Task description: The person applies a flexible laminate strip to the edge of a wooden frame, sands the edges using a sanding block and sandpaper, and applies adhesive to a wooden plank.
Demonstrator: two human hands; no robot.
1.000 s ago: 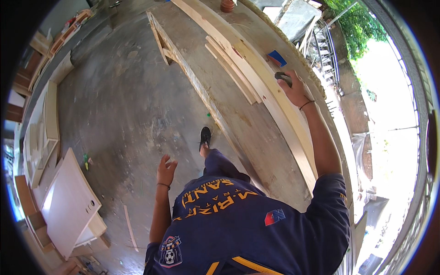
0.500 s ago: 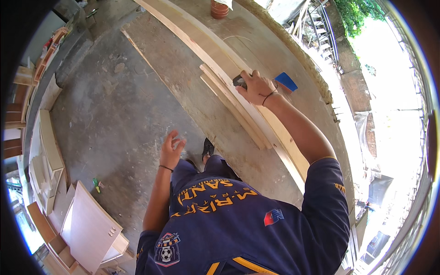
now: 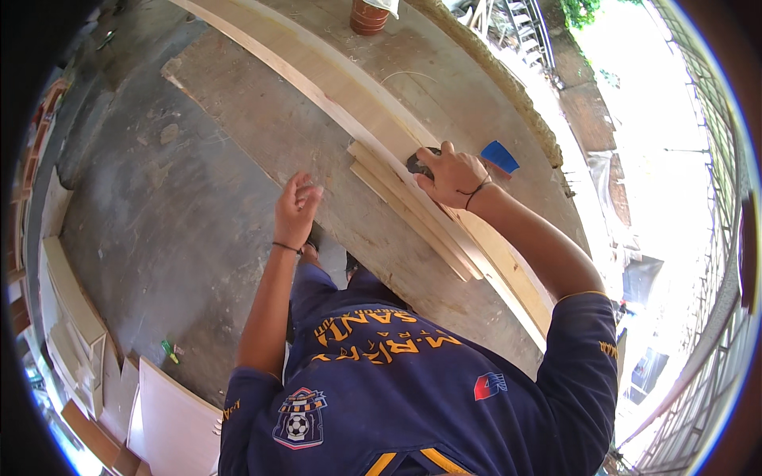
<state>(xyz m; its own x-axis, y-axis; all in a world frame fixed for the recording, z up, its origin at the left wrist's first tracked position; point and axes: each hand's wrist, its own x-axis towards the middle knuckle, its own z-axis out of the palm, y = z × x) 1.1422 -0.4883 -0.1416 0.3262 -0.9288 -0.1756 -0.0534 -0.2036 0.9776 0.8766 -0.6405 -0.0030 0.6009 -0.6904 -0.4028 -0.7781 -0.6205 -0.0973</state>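
My right hand [image 3: 456, 176] is closed over a dark, rounded hand-sized block [image 3: 421, 161], which rests on a long pale wooden board [image 3: 349, 91]. The palm hides most of the block, so its exact kind cannot be made out. My left hand [image 3: 297, 208] hangs in the air over the floor, left of the board, its fingers loosely bent and apart, with nothing in them. Narrow wooden strips [image 3: 409, 208] lie along the board's near left side, between my two hands.
A blue piece [image 3: 500, 156] lies right of the board, beyond my right wrist. A reddish-brown bucket [image 3: 368, 17] stands at the far end. Pale panels [image 3: 171, 416] lean at the lower left, near a small green item [image 3: 171, 351]. A rough ledge edge [image 3: 516, 87] runs along the right.
My left hand has moved forward and up, and a foot has stepped forward. The view has shifted slightly. My right hand stays on the dark block at nearly the same part of the board.
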